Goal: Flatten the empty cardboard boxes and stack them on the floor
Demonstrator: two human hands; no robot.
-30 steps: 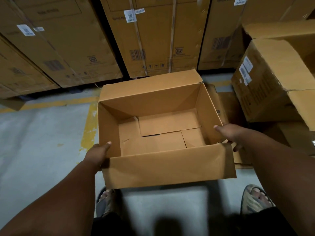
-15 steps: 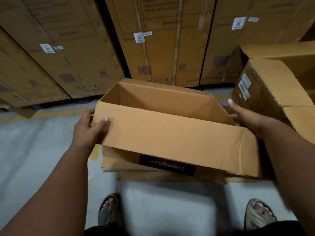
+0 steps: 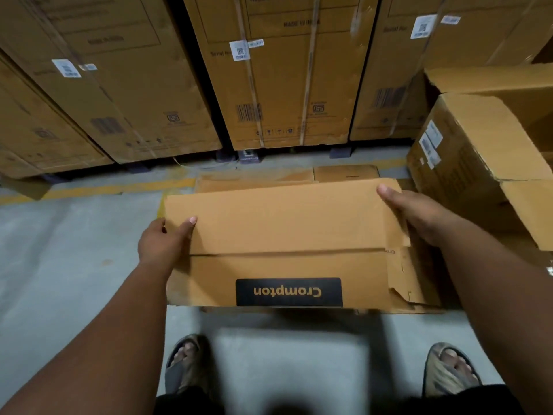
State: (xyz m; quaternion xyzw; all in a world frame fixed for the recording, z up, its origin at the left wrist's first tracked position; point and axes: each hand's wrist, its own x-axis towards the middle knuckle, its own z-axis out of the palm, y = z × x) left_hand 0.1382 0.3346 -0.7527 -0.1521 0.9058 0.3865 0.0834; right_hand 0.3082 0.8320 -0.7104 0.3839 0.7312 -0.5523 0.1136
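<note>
Left: I see bare concrete floor (image 3: 68,265).
Right: open boxes (image 3: 484,151) crowd close.
Ahead: tall cartons (image 3: 278,85) wall it off.

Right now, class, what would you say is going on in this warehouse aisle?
A person is flattening a cardboard box over a floor pile of flattened cardboard. The left hand grips its left edge, thumb on top; the right hand holds the right edge. The box looks collapsed flat. An unflattened box stands to the right.
</note>
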